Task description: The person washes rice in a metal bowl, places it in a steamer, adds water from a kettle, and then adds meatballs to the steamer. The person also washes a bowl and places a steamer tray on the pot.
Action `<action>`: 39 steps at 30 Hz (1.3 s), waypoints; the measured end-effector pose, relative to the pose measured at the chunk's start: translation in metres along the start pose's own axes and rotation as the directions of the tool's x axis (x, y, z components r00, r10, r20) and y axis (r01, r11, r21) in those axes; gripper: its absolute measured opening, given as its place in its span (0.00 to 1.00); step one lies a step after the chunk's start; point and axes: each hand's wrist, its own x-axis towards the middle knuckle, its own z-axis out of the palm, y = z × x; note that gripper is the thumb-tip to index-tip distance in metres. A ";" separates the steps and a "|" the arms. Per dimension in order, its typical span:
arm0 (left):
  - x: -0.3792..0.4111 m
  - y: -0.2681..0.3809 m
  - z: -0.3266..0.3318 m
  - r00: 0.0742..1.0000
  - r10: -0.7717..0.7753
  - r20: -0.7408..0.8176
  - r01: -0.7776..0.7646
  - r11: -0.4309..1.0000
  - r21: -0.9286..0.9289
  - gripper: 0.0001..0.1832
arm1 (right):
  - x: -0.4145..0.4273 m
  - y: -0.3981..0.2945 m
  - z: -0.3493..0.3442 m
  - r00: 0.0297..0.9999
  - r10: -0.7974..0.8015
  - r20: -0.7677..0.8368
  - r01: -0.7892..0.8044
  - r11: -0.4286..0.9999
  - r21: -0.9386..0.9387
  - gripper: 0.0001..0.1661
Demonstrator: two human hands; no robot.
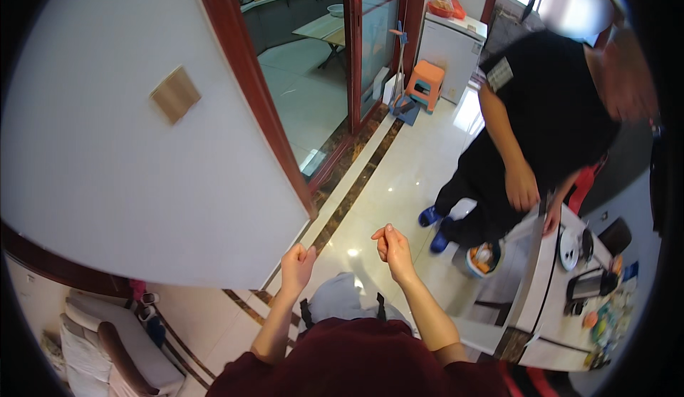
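Note:
Both of my forearms reach forward over the glossy tiled floor (368, 204). My left hand (297, 268) is curled into a loose fist near the lower corner of a white wall (176, 199); no object shows in it. To its right, my right hand (394, 250) is raised with the fingers bent inward and the thumb against the index finger. Nothing is visible in that hand either. Neither hand appears to touch anything. Beneath them are my grey trousers (336, 295).
A person in black (550, 103) stands ahead on the right, beside a table (539, 290) bearing a kettle (590, 285) and a plate (569, 250). A bin (483, 259) stands by their feet. Farther off are an orange stool (426, 81), a dustpan (404, 109) and a glass sliding door (379, 44).

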 end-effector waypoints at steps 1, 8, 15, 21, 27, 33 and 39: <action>0.034 0.012 0.007 0.999 0.024 0.038 -0.026 0.997 0.070 0.22 | 0.027 -0.008 -0.003 1.000 -0.003 -0.016 0.004 1.000 0.024 0.25; 0.249 0.039 0.104 0.960 0.096 0.264 -0.081 0.994 -0.068 0.23 | 0.241 -0.047 -0.040 0.990 0.004 -0.141 0.017 0.989 0.146 0.23; 0.427 0.046 0.179 0.991 -0.002 0.135 0.004 1.000 -0.017 0.22 | 0.470 -0.086 -0.078 0.990 0.030 -0.139 -0.003 0.981 0.193 0.23; 0.561 0.051 0.194 1.000 -0.022 0.016 0.021 0.999 0.041 0.23 | 0.627 -0.148 -0.036 0.994 0.052 0.095 -0.064 0.991 0.121 0.23; 0.671 0.023 0.167 0.981 -0.093 -0.169 0.115 0.985 0.130 0.22 | 0.752 -0.138 0.037 0.962 0.145 0.230 -0.152 0.988 0.012 0.24; 0.789 -0.023 0.105 0.938 -0.093 -0.334 0.130 0.987 0.092 0.21 | 0.888 -0.133 0.145 0.907 0.125 0.403 -0.129 0.991 -0.018 0.22; 0.926 -0.080 0.025 0.878 -0.190 -0.440 0.239 0.969 0.058 0.19 | 1.038 -0.138 0.254 0.909 0.153 0.387 -0.129 0.988 -0.089 0.22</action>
